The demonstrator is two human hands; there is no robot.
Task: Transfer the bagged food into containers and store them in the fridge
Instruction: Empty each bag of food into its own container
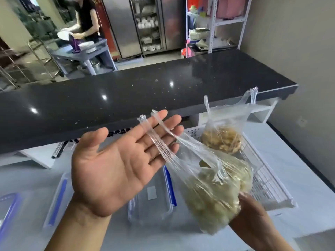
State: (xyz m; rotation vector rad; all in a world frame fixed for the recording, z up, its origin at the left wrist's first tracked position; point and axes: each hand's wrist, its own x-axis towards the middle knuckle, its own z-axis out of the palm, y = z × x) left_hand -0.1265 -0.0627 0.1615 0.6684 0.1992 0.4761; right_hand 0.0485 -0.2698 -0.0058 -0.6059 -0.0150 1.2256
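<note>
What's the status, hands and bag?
Left hand open, palm up, bag handles draped across it. Right hand holds food bag from below. Clear container underneath, nothing between. Second bag in wire basket.

The right hand (255,212) hides its fingers under the food bag (208,192); a blurred blue-rimmed lid (10,209) runs off the left edge.

A long black speckled counter (145,91) crosses the room, its gloss catching spots of light. Beyond its middle stand tall steel cabinets (123,24) with a wire rack (148,26) of white crockery. Beyond its right end is a white shelving unit (213,24). Beyond its left end, a person (87,17) works at a grey table (81,53). A beige wall (290,42) closes the counter's right end.
</note>
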